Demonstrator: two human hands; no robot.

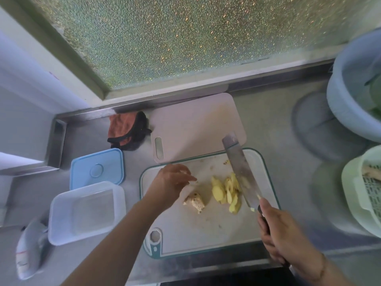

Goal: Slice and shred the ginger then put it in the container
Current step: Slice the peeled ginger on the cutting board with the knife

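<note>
Slicing looks partly done: ginger slices [227,189] lie on the cutting board [206,234] beside an uncut ginger end [195,202]; shredding remains, container [86,211] empty. Right hand [286,234] grasps the cleaver [240,170]; left hand [172,180] hovers slack, holding nothing

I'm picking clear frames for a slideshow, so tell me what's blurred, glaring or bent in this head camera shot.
Head view: the knife blade is smeared by motion blur over the ginger slices; the left hand is slightly soft; the right hand on the handle is sharper. Bright daylight through the patterned window washes the picture pale. Wide-angle distortion bends the counter edge and stretches the corners.
</note>
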